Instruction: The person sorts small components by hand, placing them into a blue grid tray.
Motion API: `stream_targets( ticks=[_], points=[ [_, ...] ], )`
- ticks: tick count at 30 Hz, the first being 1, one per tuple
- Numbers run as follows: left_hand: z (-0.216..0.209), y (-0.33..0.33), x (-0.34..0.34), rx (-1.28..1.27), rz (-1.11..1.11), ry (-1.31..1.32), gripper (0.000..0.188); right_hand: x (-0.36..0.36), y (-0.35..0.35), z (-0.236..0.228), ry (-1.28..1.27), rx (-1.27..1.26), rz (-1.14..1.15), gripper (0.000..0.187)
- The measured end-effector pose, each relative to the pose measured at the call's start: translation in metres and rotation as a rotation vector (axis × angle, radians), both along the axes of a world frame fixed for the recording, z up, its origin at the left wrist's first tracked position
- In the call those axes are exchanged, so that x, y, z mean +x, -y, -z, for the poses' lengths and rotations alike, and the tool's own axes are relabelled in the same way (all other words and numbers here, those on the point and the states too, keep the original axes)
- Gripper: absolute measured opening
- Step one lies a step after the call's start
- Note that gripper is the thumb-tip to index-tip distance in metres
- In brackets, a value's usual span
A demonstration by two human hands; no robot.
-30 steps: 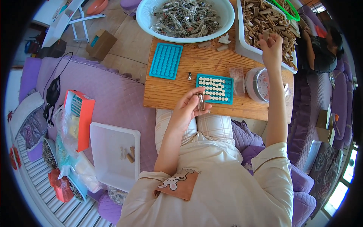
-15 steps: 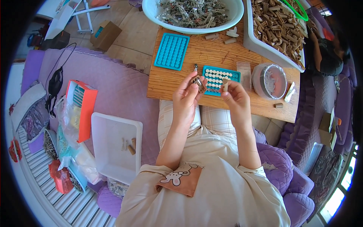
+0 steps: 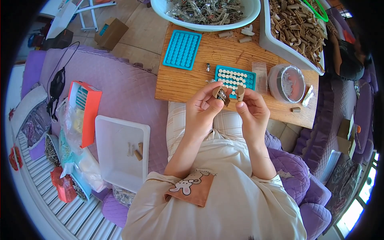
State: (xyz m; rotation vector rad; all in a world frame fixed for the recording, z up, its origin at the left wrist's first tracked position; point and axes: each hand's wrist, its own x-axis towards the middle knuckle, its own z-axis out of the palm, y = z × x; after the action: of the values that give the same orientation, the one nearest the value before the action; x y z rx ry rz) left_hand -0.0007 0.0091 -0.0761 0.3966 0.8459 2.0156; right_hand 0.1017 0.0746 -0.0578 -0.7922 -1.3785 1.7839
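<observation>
My left hand (image 3: 202, 112) is closed on a brown half-shell casing (image 3: 221, 95) with small shiny parts inside it. Close to its right, my right hand (image 3: 255, 112) pinches a second brown shell piece (image 3: 241, 93), held upright. Both pieces are above the table's near edge, a small gap apart. Just behind them lies a teal tray (image 3: 252, 77) with rows of white round pieces, its near part hidden by my fingers. A small dark and silvery part (image 3: 208, 67) rests on the wood to its left.
A blue tray with round hollows (image 3: 182, 50) lies on the wooden table (image 3: 168, 86). Behind stand a pale basin (image 3: 256, 18) of wrapped parts and a white bin (image 3: 268, 48) of brown shells. A clear round tub (image 3: 276, 94) is at right, a white box (image 3: 104, 160) at left.
My left hand has moved right and a little down with its casing, nearer the other shell. The right hand's shell has turned slightly and come lower.
</observation>
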Motion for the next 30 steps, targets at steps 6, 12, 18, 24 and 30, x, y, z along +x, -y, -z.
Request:
stream_targets(
  ticks=[6, 12, 18, 24, 30],
  points=[
    [-0.007, 0.007, 0.002, 0.106, 0.018, -0.102, 0.039, 0.006, 0.005, -0.005, 0.012, 0.152, 0.017, 0.027],
    [-0.02, 0.011, 0.006, 0.106, 0.024, -0.226, 0.037, 0.005, 0.012, -0.014, 0.109, 0.428, 0.014, 0.031],
    [-0.018, 0.011, 0.008, 0.129, 0.049, -0.261, 0.036, 0.006, 0.015, -0.015, 0.154, 0.481, 0.047, 0.03],
    [-0.018, 0.01, 0.014, 0.088, 0.047, -0.309, 0.038, 0.009, 0.016, -0.012, 0.198, 0.5, 0.086, 0.031],
    [-0.02, 0.01, 0.023, -0.046, -0.027, -0.456, 0.04, 0.006, 0.008, -0.018, 0.34, 0.634, 0.035, 0.029]
  ],
)
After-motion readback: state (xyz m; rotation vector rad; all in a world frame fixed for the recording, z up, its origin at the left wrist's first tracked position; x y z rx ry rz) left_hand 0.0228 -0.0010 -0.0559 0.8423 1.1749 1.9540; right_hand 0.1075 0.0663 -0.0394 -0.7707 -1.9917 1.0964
